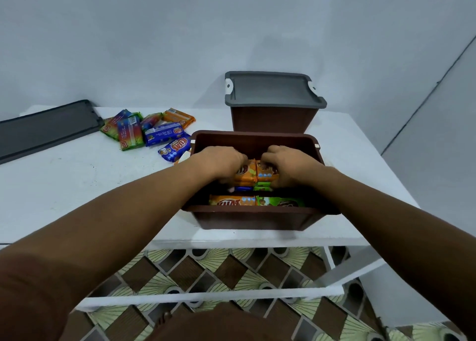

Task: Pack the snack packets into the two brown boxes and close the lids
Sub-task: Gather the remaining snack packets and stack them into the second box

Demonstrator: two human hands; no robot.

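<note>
An open brown box (253, 218) stands at the table's front edge with several snack packets stacked inside. Both my hands reach into it. My left hand (219, 161) and my right hand (287, 164) each grip an end of the orange packets (253, 172) on top of the stack. An orange packet (231, 201) and a green packet (282, 202) lie along the near wall. Behind it stands the second brown box (270, 120) with its grey lid (270, 89) on. Several loose packets (152, 132) lie on the table to the left.
A loose grey lid (46, 128) lies at the table's far left. The white table (77, 181) backs onto a pale wall. Below its front edge are white rails and a patterned floor.
</note>
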